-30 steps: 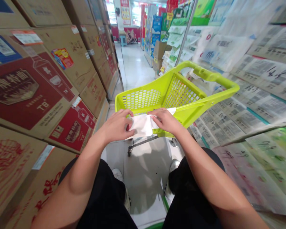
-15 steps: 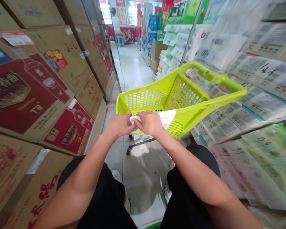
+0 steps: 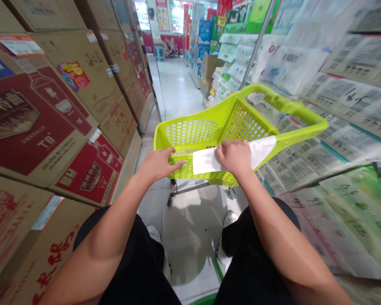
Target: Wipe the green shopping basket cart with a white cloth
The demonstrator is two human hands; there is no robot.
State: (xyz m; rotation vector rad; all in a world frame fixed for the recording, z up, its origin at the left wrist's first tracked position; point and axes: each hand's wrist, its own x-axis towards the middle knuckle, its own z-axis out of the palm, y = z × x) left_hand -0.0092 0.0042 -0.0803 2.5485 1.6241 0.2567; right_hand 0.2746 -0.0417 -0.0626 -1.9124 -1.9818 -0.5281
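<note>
A lime-green shopping cart (image 3: pixel 190 127) stands sideways in front of my knees, its basket walls full of small holes. My left hand (image 3: pixel 155 164) grips the rim at the cart's left corner, fingers over the edge and thumb along the outer side. Draped over the near rim is a white cloth (image 3: pixel 206 161). My right hand (image 3: pixel 236 156) is closed on that cloth, pressing it against the rim near the middle of the side. The right fingertips are partly hidden behind the rim and cloth.
Cardboard boxes (image 3: pixel 28 110) are stacked high on the left. Plastic-wrapped packages (image 3: pixel 346 110) line the right side. A tiled aisle (image 3: pixel 174 84) runs ahead to a blue stool (image 3: pixel 159 52) beside a person. Part of something green (image 3: pixel 206 300) shows below me, between my legs.
My right hand has slid right along the rim, taking the white cloth with it and spreading it. The left hand stays at the corner, now apart from the cloth.
</note>
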